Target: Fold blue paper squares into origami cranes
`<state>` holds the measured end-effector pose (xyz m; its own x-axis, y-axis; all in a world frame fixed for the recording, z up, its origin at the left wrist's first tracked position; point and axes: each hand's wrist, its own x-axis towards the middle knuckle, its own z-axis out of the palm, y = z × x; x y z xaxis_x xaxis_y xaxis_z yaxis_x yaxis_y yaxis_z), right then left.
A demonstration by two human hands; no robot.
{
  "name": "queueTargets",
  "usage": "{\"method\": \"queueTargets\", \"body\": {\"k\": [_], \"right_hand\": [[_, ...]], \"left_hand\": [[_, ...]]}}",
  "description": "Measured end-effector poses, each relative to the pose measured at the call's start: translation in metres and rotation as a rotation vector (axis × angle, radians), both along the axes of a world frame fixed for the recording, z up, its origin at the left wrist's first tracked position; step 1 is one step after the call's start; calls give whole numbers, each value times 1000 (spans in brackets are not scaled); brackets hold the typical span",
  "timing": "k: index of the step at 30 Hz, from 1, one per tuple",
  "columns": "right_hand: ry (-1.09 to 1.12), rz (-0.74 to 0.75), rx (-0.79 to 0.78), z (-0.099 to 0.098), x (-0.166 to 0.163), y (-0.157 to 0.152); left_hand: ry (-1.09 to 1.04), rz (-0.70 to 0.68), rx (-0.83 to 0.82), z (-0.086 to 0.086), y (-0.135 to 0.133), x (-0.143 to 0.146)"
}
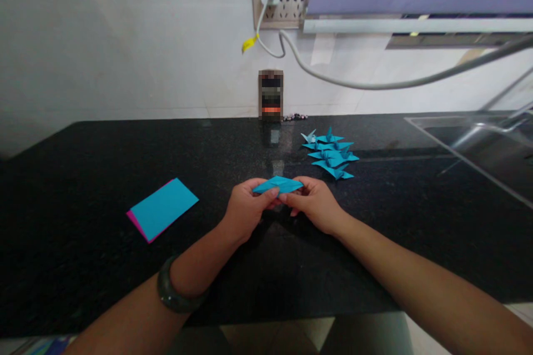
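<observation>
Two hands [320,206] pinch folded blue paper [278,183] over the desk [225,150]. Paper cranes [328,157] lie left of the sink [469,163].

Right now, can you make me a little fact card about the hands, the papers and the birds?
Left hand: holds the left end of the folded blue paper
Right hand: holds its right end
Birds: blue origami cranes, clustered beyond the right hand
Loose paper: blue sheet on top, pink paper peeking out beneath
Surface: black countertop
Left wrist: dark bangle
</observation>
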<state>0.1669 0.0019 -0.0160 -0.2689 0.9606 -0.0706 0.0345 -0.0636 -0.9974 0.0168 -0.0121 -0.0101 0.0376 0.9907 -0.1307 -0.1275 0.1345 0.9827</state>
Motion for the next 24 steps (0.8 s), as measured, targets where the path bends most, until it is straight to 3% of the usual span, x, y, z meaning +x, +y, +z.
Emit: {"method": "queueTargets", "body": {"k": [11, 24], "right_hand": [[77, -60, -71, -2, -2, -1], [188, 71, -87, -2, 10, 7]], "left_hand": [[5, 25, 31, 3, -2, 2], [-55, 0, 1, 6, -1, 1]]}}
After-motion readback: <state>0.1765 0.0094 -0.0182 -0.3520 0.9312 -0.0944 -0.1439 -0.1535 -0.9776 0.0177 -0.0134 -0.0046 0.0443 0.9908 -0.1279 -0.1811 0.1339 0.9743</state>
